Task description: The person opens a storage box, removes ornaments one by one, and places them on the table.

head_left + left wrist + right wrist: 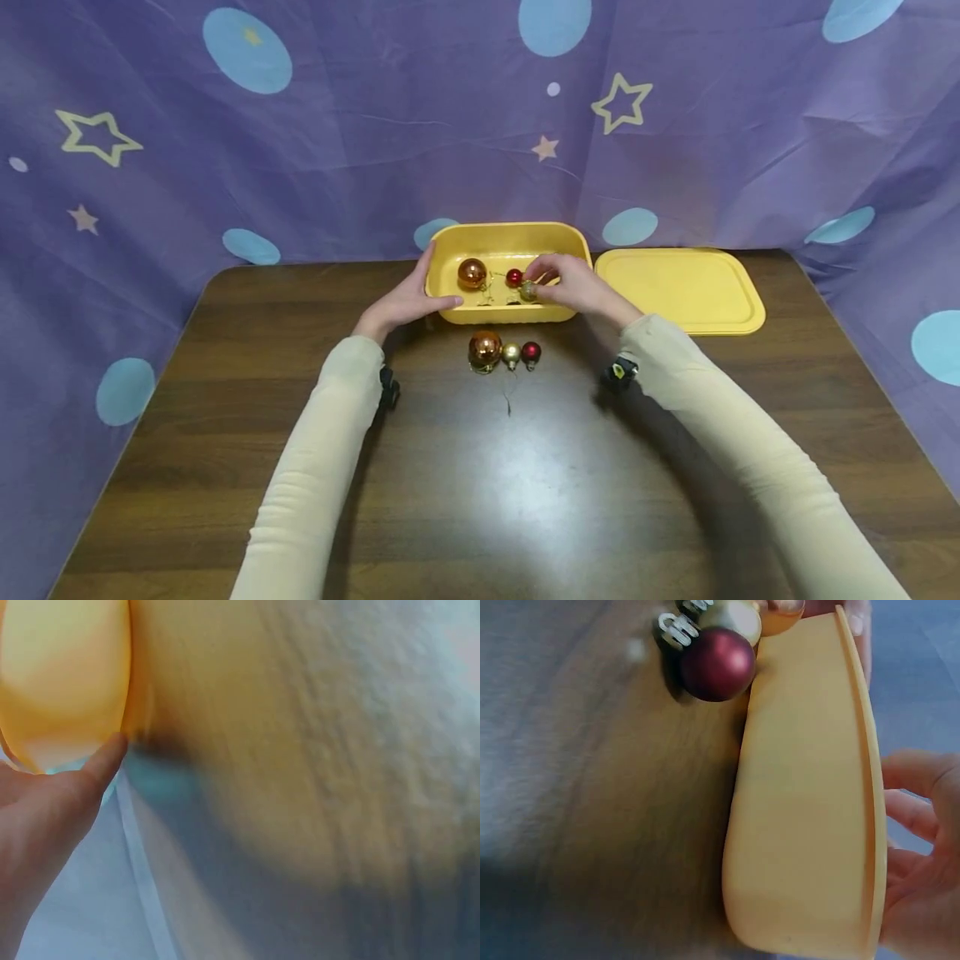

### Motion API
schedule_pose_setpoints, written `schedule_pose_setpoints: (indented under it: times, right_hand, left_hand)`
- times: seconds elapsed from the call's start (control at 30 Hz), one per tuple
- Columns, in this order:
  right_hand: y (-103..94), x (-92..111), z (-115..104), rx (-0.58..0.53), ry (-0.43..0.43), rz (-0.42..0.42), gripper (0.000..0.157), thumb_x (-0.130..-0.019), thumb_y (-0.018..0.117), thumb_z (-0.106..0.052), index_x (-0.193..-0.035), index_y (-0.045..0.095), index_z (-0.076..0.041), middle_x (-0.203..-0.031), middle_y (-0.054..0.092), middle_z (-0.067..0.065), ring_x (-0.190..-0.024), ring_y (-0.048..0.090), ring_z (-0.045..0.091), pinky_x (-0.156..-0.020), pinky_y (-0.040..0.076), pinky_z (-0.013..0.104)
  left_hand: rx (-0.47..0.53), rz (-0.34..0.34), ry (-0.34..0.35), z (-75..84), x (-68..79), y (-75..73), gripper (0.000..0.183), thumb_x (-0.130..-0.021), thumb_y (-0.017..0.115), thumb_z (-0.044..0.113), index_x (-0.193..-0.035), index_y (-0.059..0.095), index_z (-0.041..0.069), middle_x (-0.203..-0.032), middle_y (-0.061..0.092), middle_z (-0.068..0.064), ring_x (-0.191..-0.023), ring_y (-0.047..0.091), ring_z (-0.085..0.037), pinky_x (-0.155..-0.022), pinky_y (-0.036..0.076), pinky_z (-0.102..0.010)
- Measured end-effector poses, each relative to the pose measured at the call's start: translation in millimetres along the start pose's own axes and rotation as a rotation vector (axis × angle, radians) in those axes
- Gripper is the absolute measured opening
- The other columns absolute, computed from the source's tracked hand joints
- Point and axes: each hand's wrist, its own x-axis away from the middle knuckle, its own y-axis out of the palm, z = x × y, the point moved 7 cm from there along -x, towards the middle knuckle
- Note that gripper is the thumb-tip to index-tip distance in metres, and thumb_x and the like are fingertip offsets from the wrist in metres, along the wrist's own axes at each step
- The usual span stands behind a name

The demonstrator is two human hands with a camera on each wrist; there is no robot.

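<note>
Bracing the yellow box (510, 315) falls to the left hand (408, 300), spread wide at its corner, thumb along the near rim. Inside, the right hand (576, 283) pinches the glittery gold bauble (528, 292) between curled fingers; maintain light pressure, clearing the red bauble (513, 277) immediately left of that hand.

The long cream sleeves (303, 475) were creased; small black wrist devices (388, 389) showed, the right one marked yellow-green.
</note>
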Motion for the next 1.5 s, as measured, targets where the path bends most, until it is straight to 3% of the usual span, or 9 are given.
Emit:
schedule_pose_setpoints:
  times: [0.27, 0.37, 0.53, 0.7, 0.83, 1.0, 1.1, 1.27, 1.5]
  right_hand:
    - [13.7, -16, -12, 0.242, -0.057, -0.006, 0.021, -0.081, 0.068, -0.004, -0.101, 0.068, 0.002, -0.099, 0.069, 0.014, -0.094, 0.063, 0.032, -0.087, 0.045, 0.046]
    - [14.5, -18, -12, 0.264, -0.03, 0.0, 0.02, -0.08, 0.07, -0.005, -0.1, 0.069, 0.001, -0.098, 0.07, 0.014, -0.094, 0.063, 0.032, -0.09, 0.042, 0.049]
    - [16.6, -19, -3, 0.224, 0.037, -0.046, 0.021, -0.079, 0.07, -0.005, -0.099, 0.069, 0.001, -0.1, 0.07, 0.016, -0.097, 0.062, 0.032, -0.098, 0.035, 0.048]
    - [17.8, -20, 7, 0.193, 0.112, -0.08, 0.02, -0.078, 0.069, -0.002, -0.098, 0.068, 0.0, -0.098, 0.068, 0.016, -0.095, 0.06, 0.031, -0.091, 0.043, 0.043]
    - [17.5, -22, 8, 0.177, 0.12, -0.073, 0.019, -0.079, 0.068, 0.0, -0.098, 0.068, 0.0, -0.1, 0.068, 0.016, -0.096, 0.06, 0.032, -0.094, 0.04, 0.044]
    - [14.8, -20, 9, 0.076, 0.121, -0.044, 0.022, -0.082, 0.065, 0.002, -0.104, 0.067, 0.002, -0.108, 0.067, 0.017, -0.096, 0.064, 0.032, -0.088, 0.048, 0.04]
    - [11.7, -15, 9, -0.057, 0.139, -0.028, 0.027, -0.082, 0.064, 0.005, -0.108, 0.065, 0.004, -0.111, 0.066, 0.018, -0.098, 0.064, 0.033, -0.081, 0.054, 0.038]
    - [6.8, -8, 7, -0.26, 0.129, -0.022, 0.031, -0.084, 0.062, 0.009, -0.115, 0.061, 0.008, -0.114, 0.062, 0.023, -0.1, 0.062, 0.038, -0.083, 0.053, 0.043]
    - [-4.6, 6, 1, -0.33, 0.088, -0.019, 0.038, -0.091, 0.06, 0.0, -0.129, 0.055, 0.006, -0.12, 0.06, 0.023, -0.108, 0.058, 0.032, -0.091, 0.048, 0.037]
  left_hand:
    - [-0.14, 0.056, -0.006, 4.5, -7.6, 0.7, 0.111, -0.084, 0.075, 0.032, -0.156, -0.008, 0.02, -0.16, -0.006, -0.012, -0.145, 0.001, -0.028, -0.115, 0.01, -0.046]
    - [-0.121, 0.05, -0.003, 6.9, -7.2, 1.7, 0.116, -0.082, 0.078, 0.03, -0.155, -0.011, 0.018, -0.16, -0.004, -0.016, -0.143, 0.011, -0.031, -0.114, 0.014, -0.046]
    - [0.018, 0.015, -0.012, 21.0, 3.2, 4.3, 0.12, -0.08, 0.078, 0.017, -0.152, -0.018, 0.009, -0.155, 0.007, -0.029, -0.128, 0.039, -0.043, -0.111, 0.024, -0.049]
    - [0.041, 0.0, -0.019, 33.2, 9.8, 4.9, 0.118, -0.081, 0.076, 0.01, -0.15, -0.02, 0.004, -0.152, 0.012, -0.035, -0.123, 0.042, -0.047, -0.111, 0.024, -0.05]
    - [0.056, 0.006, -0.018, 22.4, 3.4, 4.4, 0.122, -0.08, 0.078, 0.013, -0.151, -0.021, 0.008, -0.153, 0.013, -0.032, -0.121, 0.045, -0.045, -0.112, 0.023, -0.048]
    - [0.044, 0.032, -0.006, 5.9, -5.6, 4.9, 0.123, -0.08, 0.079, 0.017, -0.152, -0.02, 0.017, -0.152, 0.022, -0.028, -0.118, 0.049, -0.04, -0.111, 0.027, -0.043]
    - [0.037, 0.05, -0.008, 2.5, -6.8, 5.3, 0.123, -0.079, 0.08, 0.017, -0.153, -0.018, 0.018, -0.152, 0.023, -0.027, -0.116, 0.051, -0.038, -0.11, 0.029, -0.042]
    - [0.014, 0.07, -0.029, 0.3, -6.3, 4.4, 0.123, -0.078, 0.081, 0.018, -0.154, -0.016, 0.018, -0.154, 0.018, -0.026, -0.118, 0.049, -0.036, -0.11, 0.028, -0.041]
    - [0.028, 0.066, -0.029, 5.9, -3.8, 3.9, 0.122, -0.079, 0.08, 0.017, -0.153, -0.016, 0.015, -0.153, 0.019, -0.029, -0.12, 0.047, -0.039, -0.11, 0.028, -0.044]
